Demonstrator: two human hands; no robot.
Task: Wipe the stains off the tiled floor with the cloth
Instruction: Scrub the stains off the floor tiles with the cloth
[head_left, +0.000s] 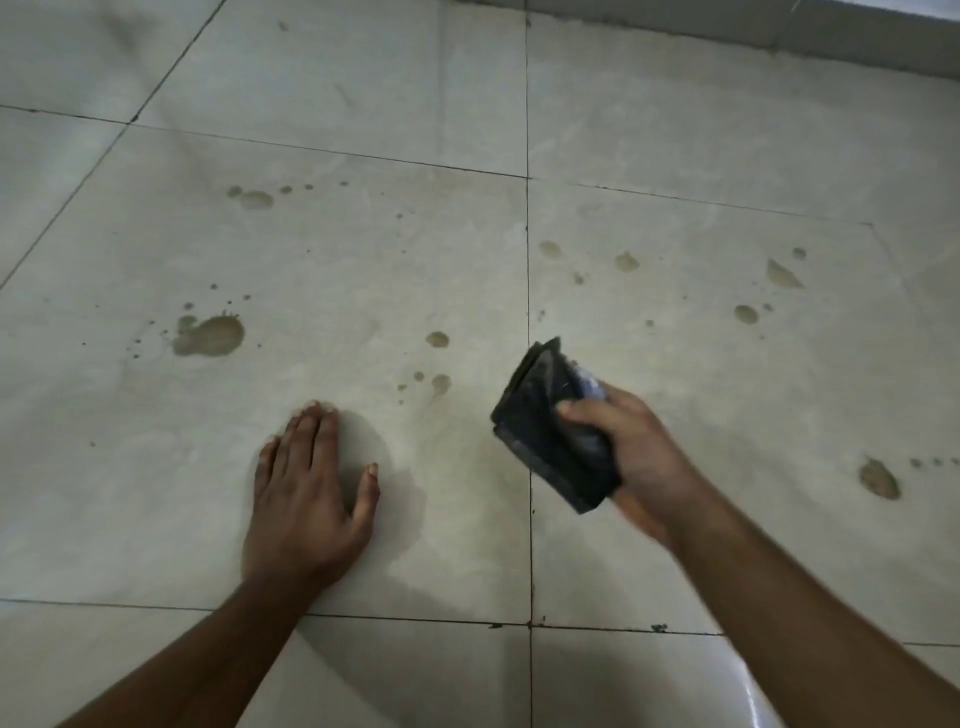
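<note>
My right hand (634, 457) grips a folded dark cloth (545, 421) and holds it lifted just above the pale tiled floor (363, 104), over a grout line. My left hand (306, 499) rests flat on the tile with straight fingers, palm down. Brownish stains dot the floor: a large one (210, 336) to the left, small drops (439, 382) between the hands, another stain (879, 479) at the far right, and several more (626, 261) farther ahead. A faint smeared patch lies on the tile between the hands.
A wall base (779, 36) runs along the top right. Dark grout lines (529, 260) cross the floor. A shiny white curved object (748, 701) shows at the bottom edge under my right forearm.
</note>
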